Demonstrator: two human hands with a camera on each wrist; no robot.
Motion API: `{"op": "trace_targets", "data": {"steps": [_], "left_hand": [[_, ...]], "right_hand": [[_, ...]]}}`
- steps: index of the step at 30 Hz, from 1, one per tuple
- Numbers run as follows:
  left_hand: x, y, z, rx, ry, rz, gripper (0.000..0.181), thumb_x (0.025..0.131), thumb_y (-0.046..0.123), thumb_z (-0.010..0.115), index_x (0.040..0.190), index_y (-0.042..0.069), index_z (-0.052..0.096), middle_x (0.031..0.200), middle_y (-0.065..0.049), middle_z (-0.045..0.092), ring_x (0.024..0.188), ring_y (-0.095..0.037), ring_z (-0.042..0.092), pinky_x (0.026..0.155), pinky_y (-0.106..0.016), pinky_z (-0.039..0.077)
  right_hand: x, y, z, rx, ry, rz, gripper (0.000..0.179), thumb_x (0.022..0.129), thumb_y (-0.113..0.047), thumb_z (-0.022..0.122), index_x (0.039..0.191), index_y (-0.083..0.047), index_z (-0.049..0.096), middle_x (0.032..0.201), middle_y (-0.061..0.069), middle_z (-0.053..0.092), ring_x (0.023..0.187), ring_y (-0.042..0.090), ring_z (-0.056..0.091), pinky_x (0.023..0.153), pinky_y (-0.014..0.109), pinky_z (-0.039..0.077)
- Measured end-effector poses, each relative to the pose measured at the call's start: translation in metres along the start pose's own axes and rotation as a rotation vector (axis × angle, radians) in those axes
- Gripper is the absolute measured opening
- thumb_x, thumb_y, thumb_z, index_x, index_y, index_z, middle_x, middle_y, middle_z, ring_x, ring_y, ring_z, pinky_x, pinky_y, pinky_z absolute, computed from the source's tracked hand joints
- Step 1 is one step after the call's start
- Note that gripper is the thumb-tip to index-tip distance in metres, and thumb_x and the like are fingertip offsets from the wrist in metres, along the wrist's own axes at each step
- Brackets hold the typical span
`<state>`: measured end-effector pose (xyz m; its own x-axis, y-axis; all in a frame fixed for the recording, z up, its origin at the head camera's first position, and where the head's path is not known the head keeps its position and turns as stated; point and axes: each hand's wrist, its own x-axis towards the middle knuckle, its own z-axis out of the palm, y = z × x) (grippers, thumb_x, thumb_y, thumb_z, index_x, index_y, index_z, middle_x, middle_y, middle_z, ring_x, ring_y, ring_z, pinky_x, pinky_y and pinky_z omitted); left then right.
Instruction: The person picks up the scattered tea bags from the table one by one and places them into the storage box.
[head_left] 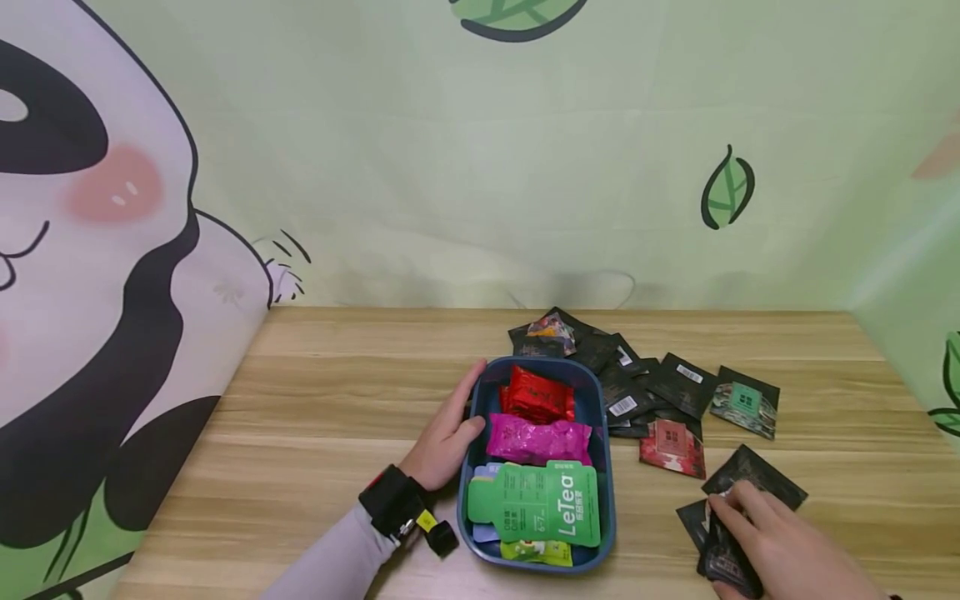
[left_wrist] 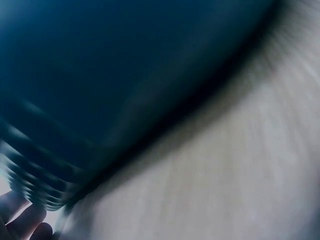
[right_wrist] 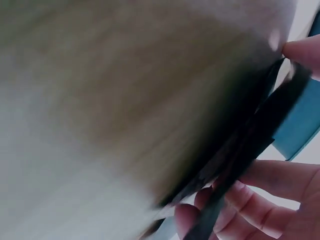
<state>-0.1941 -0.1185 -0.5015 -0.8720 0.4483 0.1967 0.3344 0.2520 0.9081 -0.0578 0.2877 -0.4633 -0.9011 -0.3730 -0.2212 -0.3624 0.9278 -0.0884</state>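
A blue plastic basket (head_left: 609, 500) holds red packets (head_left: 536, 396), a shiny pink packet (head_left: 540, 439), a green LeTea packet (head_left: 536, 504) and a yellow-green packet (head_left: 536, 552). Against its left wall rests my left hand (head_left: 444, 442), fingers extended along the outside and thumb at the rim. The left wrist view has these fingers (left_wrist: 27, 220) by the basket's ribbed corner. To the right of the basket, my right hand (head_left: 780, 533) pinches a black sachet (head_left: 726, 552) between thumb and fingers, over other black sachets (head_left: 757, 477).
Behind and right of the basket lies a loose pile of black sachets (head_left: 630, 387). Beside the pile are a red-fronted sachet (head_left: 672, 446) and a green-labelled sachet (head_left: 746, 402). The wooden table (head_left: 322, 392) ends at a printed backdrop (head_left: 390, 167).
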Motion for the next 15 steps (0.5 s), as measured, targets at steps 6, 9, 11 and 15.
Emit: {"op": "trace_targets", "data": {"steps": [6,9,11,15], "left_hand": [[0.0,-0.001,0.0,0.004,0.002,-0.008,0.072,0.099,0.008,0.04,0.163,0.026,0.013,0.166,0.006,0.018,0.15,-0.009,0.017,0.119,-0.047,0.017],[0.0,-0.001,0.0,0.007,0.003,-0.014,0.072,0.099,0.008,0.04,0.164,0.023,0.013,0.166,0.007,0.017,0.15,-0.009,0.016,0.119,-0.047,0.017],[0.0,-0.001,0.0,0.009,0.004,-0.017,0.071,0.099,0.008,0.04,0.164,0.021,0.013,0.166,0.008,0.017,0.15,-0.009,0.016,0.119,-0.047,0.017],[0.0,0.0,0.0,0.007,0.004,-0.011,0.071,0.099,0.009,0.04,0.164,0.02,0.013,0.166,0.007,0.017,0.15,-0.009,0.016,0.119,-0.047,0.017]], "right_hand": [[0.004,-0.004,-0.002,0.015,0.098,-0.054,0.082,0.072,-0.07,0.068,0.129,-0.011,0.066,0.106,-0.005,0.043,0.085,0.009,0.041,0.065,0.023,0.039],[0.008,-0.006,-0.003,0.023,0.138,-0.077,0.076,0.07,-0.061,0.074,0.126,-0.01,0.067,0.105,-0.005,0.042,0.086,0.009,0.042,0.065,0.023,0.039],[0.011,-0.007,-0.005,0.024,0.136,-0.081,0.074,0.07,-0.058,0.075,0.125,-0.01,0.068,0.105,-0.005,0.041,0.086,0.009,0.042,0.065,0.023,0.039],[0.017,-0.013,-0.013,0.017,0.137,-0.074,0.073,0.068,-0.056,0.075,0.125,-0.012,0.068,0.103,-0.005,0.039,0.082,0.008,0.04,0.063,0.024,0.035]]}}
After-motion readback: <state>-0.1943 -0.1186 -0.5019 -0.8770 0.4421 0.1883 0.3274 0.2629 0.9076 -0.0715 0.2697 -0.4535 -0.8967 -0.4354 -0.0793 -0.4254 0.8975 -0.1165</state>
